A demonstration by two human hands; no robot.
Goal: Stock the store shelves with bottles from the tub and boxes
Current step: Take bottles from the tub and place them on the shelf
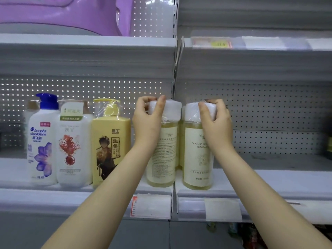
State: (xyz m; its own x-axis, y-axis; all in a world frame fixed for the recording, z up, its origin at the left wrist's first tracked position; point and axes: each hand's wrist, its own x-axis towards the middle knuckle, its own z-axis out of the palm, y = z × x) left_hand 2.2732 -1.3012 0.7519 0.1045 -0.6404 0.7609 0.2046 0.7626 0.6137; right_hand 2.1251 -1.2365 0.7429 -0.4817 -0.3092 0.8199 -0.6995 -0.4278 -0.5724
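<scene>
There is only one view, a wide-angle camera worn on the person's head. It faces straight into the shelf (269, 178) from close by, about level with the top of a bottle (196, 159) standing there. Both arms run in from the bottom edge, with the left hand (147, 119) and right hand (218, 123) mid-frame.

Quick count off the middle shelf (269, 178): five bottles in the front row. That's two clear yellowish bottles (161, 168) (195, 168), one square yellow pump bottle (110, 141), one white red-flower bottle (71, 150) and one Head & Shoulders bottle (42, 141). Two hands, left hand (147, 121) and right hand (218, 123). One purple plastic thing (62, 13) up top.
</scene>
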